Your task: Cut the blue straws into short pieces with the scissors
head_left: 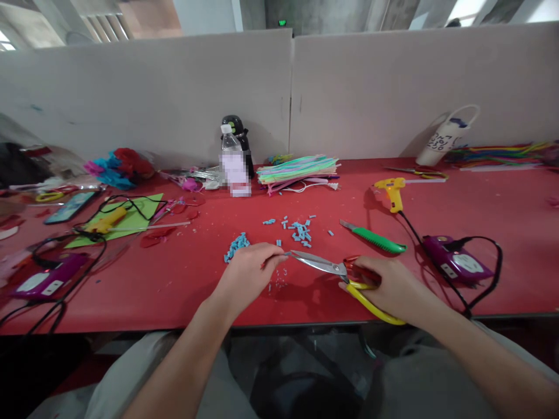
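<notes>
yellow-handled scissors (323, 265), gripped by the right hand (388, 286), point frame-left so the pinched-shut left hand (248, 269) steadies something tiny at their tips.

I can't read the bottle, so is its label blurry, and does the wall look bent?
Head view: the water bottle has its label blotted into blocky squares; the partition wall bows along its top, a lens effect; the scissors cast a soft shadow on the red table.

Plenty of open counter (174, 291) to the left of my left hand (248, 270). Straight ahead the blue bits (300, 230) litter the lane, and off to the right the green knife (375, 238), glue gun (393, 192) and purple power strip (456, 265) plus its cord (499, 262) crowd things.
</notes>
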Tool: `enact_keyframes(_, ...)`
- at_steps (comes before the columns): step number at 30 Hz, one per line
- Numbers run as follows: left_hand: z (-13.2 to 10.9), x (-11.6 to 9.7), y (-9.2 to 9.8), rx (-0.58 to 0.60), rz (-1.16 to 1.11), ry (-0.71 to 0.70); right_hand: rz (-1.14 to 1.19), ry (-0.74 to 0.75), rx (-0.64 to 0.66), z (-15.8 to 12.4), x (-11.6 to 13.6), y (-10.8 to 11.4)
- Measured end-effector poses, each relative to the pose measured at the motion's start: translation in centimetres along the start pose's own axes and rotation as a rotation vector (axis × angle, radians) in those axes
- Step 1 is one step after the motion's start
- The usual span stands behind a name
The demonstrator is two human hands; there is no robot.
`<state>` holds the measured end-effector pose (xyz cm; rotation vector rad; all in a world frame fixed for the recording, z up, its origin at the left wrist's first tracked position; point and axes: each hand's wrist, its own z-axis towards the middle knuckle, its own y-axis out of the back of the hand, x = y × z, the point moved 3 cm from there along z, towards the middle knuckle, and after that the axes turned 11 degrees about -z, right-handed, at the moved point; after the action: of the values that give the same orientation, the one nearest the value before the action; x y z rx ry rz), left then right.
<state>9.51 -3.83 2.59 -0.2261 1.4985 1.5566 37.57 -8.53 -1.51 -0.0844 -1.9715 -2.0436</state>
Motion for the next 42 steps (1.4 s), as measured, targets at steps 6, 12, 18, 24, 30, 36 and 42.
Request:
enact_keyframes(6,0.05,0.02,-0.14,0.021,0.016,-0.021,0.02,-0.023,0.027,0.13,-0.26,-0.28)
enact_keyframes(12,0.03,-0.13,-0.19,0.037,0.024,-0.03,-0.014,-0.04,0.047,0.02,-0.16,-0.26)
enact_keyframes(18,-0.01,-0.1,-0.27,0.051,0.041,-0.05,-0.008,-0.056,0.067,0.05,-0.07,-0.2)
enact_keyframes(24,0.01,-0.08,-0.34,0.065,0.05,-0.032,-0.03,-0.06,0.078,0.1,-0.14,-0.36)
enact_keyframes(30,-0.06,-0.14,-0.27,0.067,0.034,-0.048,-0.061,-0.056,0.067,0.07,-0.07,-0.32)
enact_keyframes(36,-0.13,-0.08,-0.19,0.063,0.035,-0.055,-0.015,-0.012,0.006,-0.2,0.04,-0.29)
enact_keyframes(42,-0.08,-0.11,-0.22,0.068,0.055,-0.046,-0.007,-0.057,0.039,-0.23,-0.53,-0.81)
